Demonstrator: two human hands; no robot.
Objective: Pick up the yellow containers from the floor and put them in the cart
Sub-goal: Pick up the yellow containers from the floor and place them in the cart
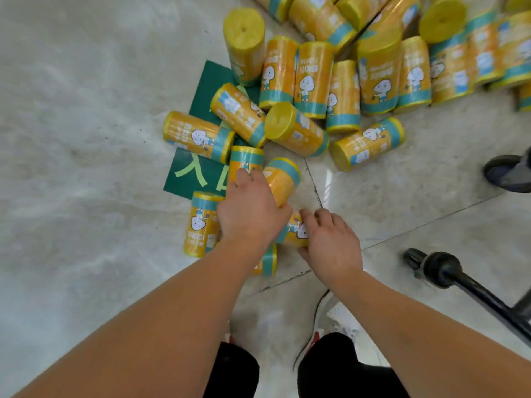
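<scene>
**While the heap waits, both hands work its nearest edge**

Because the yellow containers [310, 81] lie tumbled on their sides across the tiled floor [86, 139], the person stoops over the closest ones and reaches for two at once.

The right hand [330, 239] is clamped on a label-up container [296, 231]. Its fingers curl over the top and the thumb hooks underneath, a grip across the barrel that suits a smooth cylinder liable to roll.

The left hand [253, 211] lies palm-down over a covered container [246, 160] just ahead of it, with the fingertips bent onto the label. The palm hides the rest, so I cannot tell whether that grip has closed.

A tilted container [283, 182] leans between the left thumb and the right fingertips, touching the side of the left hand. A flat-lying container [202, 225] rests just left of the left wrist, and one more shows from under that forearm.

Beyond both hands the main heap spreads away, partly over a green floor sign [198, 179].

Well to the right of the right hand stands a black wheeled frame [442, 268], probably the cart's base. Its basket is out of view, so nothing can be seen loaded. With so many on the floor, the job looks far from done.
</scene>
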